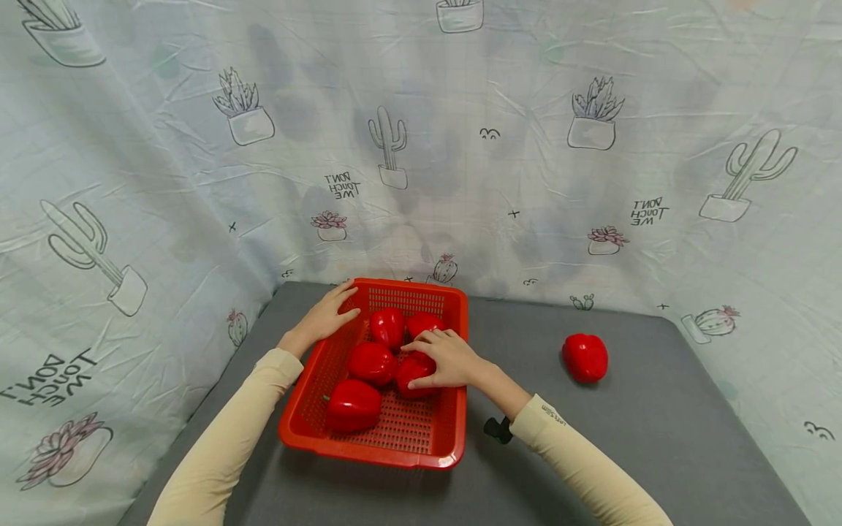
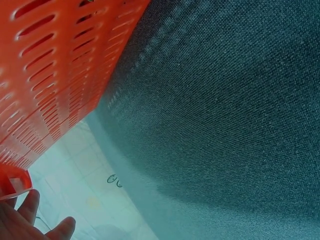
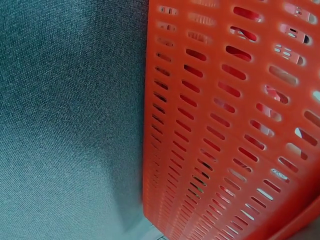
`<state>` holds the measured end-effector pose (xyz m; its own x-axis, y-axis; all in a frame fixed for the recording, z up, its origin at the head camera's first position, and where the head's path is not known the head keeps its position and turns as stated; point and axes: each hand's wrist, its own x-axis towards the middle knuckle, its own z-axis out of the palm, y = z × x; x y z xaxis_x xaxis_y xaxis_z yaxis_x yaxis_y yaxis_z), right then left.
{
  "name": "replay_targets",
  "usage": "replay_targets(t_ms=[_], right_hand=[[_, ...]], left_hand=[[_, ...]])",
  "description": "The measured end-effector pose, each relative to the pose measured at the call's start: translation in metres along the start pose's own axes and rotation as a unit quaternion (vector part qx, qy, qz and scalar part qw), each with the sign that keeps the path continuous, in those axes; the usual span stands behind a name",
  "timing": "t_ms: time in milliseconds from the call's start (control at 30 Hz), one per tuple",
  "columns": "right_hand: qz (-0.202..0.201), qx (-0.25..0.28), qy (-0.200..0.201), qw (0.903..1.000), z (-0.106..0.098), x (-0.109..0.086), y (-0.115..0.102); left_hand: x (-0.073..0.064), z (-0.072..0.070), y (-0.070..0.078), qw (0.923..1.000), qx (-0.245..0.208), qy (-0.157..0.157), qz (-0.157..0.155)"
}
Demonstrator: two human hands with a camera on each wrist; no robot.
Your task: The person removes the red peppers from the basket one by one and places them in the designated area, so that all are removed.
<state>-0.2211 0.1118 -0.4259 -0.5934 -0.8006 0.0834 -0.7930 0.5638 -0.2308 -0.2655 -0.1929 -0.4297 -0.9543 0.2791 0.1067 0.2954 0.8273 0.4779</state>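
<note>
A red plastic basket (image 1: 376,454) with slotted walls stands on the grey table and holds several glossy red bell peppers (image 1: 353,405). My left hand (image 1: 324,315) rests at its far left rim, thumb toward the inside and fingers extended. In the left wrist view, those fingertips (image 2: 31,205) show beside the rim corner. My right hand (image 1: 450,358) reaches over the right rim, its fingers and thumb round a bell pepper (image 1: 416,376) by the right wall. The right wrist view shows the basket's slotted outer wall (image 3: 210,117), with the hand hidden.
Another red bell pepper (image 1: 585,358) lies on the grey table (image 1: 631,438) to the right of the basket. A small black object (image 1: 498,429) shows under the right wrist. Behind the table hangs a pale curtain (image 1: 460,183) printed with cacti.
</note>
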Motion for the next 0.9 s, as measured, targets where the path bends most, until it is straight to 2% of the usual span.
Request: replay_targets(t_ms=[467, 600, 900], right_hand=[[0.006, -0.016, -0.033, 0.9993, 0.0004, -0.0010, -0.0006], [0.009, -0.025, -0.047, 0.9985, 0.0002, -0.0004, -0.0006], [0.006, -0.016, -0.047, 0.9987, -0.0024, -0.0007, -0.0032]], left_hand=[[0.0000, 0.0014, -0.0013, 0.9997, -0.007, 0.005, 0.021], [-0.0001, 0.0013, -0.0024, 0.9997, -0.010, 0.004, 0.022], [-0.0007, 0.0005, -0.0021, 0.9997, -0.019, 0.001, 0.016]])
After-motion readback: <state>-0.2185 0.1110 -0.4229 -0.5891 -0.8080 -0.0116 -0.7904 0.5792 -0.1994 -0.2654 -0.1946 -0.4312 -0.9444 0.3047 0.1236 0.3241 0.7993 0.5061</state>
